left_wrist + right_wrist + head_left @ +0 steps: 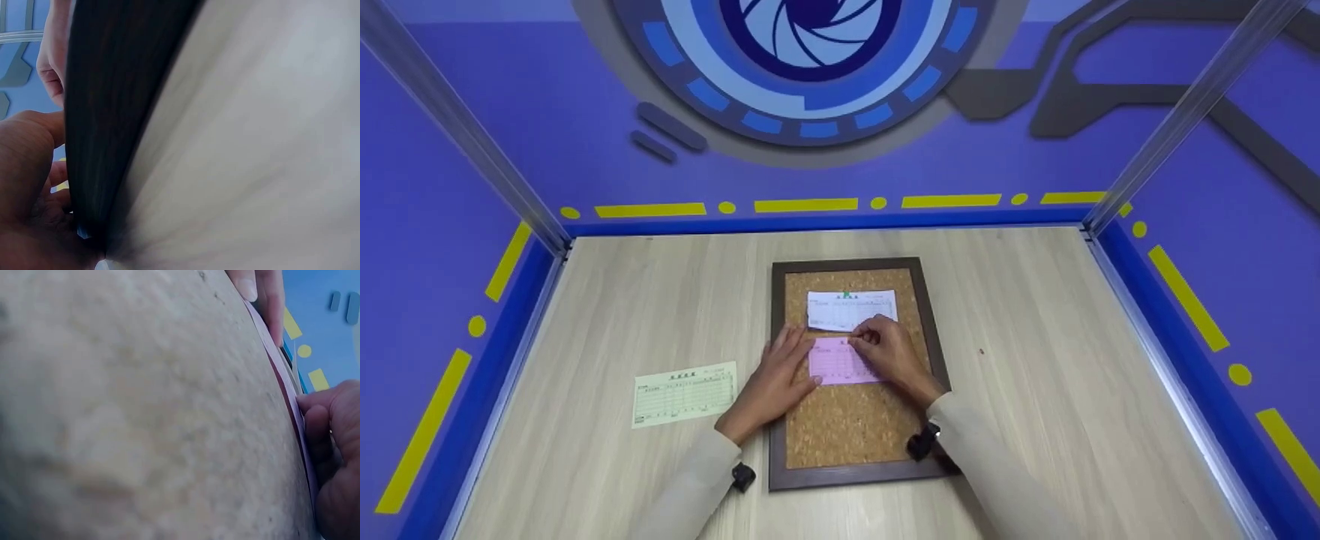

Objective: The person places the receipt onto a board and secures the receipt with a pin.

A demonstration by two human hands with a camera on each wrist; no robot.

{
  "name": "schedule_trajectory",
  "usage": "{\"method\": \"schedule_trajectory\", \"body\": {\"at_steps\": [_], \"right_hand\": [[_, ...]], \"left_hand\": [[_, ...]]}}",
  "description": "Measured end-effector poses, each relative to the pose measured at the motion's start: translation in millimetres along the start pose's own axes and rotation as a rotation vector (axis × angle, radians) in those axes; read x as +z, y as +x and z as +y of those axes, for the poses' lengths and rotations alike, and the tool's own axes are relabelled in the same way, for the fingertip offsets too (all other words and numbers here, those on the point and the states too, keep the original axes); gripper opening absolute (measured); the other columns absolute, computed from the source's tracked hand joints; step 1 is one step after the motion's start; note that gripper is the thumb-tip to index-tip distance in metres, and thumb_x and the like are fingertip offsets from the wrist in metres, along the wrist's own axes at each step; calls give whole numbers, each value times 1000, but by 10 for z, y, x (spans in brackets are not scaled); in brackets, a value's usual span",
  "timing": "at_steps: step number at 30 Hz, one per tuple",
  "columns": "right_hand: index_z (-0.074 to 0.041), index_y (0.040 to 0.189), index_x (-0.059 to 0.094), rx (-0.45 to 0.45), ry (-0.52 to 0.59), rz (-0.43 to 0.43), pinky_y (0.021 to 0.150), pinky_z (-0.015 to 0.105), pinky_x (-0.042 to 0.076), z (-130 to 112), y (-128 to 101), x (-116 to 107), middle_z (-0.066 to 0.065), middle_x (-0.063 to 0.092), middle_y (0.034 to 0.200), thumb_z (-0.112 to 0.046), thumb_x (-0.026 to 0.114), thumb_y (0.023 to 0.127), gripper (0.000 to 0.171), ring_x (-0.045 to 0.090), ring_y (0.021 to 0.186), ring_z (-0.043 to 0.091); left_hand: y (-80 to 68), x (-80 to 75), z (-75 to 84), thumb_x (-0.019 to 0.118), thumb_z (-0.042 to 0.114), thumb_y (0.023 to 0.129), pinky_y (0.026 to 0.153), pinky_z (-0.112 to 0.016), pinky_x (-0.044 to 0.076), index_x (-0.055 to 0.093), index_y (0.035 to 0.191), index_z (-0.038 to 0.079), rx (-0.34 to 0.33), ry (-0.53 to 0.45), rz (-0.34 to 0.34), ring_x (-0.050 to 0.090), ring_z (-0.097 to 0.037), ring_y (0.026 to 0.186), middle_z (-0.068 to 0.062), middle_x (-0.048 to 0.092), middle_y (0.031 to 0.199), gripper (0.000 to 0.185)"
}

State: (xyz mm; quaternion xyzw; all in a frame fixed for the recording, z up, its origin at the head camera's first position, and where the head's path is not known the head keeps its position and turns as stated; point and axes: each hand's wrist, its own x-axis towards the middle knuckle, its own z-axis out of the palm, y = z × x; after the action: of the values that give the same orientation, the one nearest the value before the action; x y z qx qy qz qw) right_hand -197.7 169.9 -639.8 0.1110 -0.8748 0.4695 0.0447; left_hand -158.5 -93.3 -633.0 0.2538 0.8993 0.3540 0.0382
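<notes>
A cork board (847, 427) in a dark wooden frame (777, 375) lies flat on the table. A white slip (851, 307) sits near its top under a green pin (847, 295). Just below lies a pink slip (836, 366). My left hand (784, 360) presses its left edge with straight fingers. My right hand (877, 341) has its fingertips bunched and pinching at the slip's top edge; whether they hold a pin is hidden. The right wrist view shows blurred cork (140, 410), the pink slip's edge (287, 382) and my right hand (332, 455). The left wrist view shows the frame (107, 112) beside my left hand (28, 185).
A pale yellow-green printed slip (684, 393) lies on the wooden table (1035, 360) left of the board. Blue walls with yellow markings enclose the table on three sides, with metal posts (1185, 112) at the back corners. A tiny red speck (981, 351) lies right of the board.
</notes>
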Motion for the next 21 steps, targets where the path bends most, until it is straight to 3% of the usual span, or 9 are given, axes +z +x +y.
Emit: {"method": "schedule_trajectory", "body": {"at_steps": [10, 21], "right_hand": [[-6, 99, 84, 29, 71, -55, 72, 26, 48, -18, 1, -56, 2, 71, 91, -1, 82, 96, 6, 60, 83, 13], [-9, 99, 86, 120, 56, -110, 83, 34, 53, -99, 43, -104, 2, 75, 98, -1, 80, 97, 10, 64, 92, 16]], "left_hand": [[8, 3, -2, 74, 30, 105, 131, -70, 15, 51, 162, -1, -18, 6, -19, 16, -48, 167, -26, 31, 177, 69], [3, -11, 15, 73, 32, 105, 132, -69, 14, 51, 162, 2, -24, -1, -18, 15, -44, 168, -23, 30, 178, 68]]}}
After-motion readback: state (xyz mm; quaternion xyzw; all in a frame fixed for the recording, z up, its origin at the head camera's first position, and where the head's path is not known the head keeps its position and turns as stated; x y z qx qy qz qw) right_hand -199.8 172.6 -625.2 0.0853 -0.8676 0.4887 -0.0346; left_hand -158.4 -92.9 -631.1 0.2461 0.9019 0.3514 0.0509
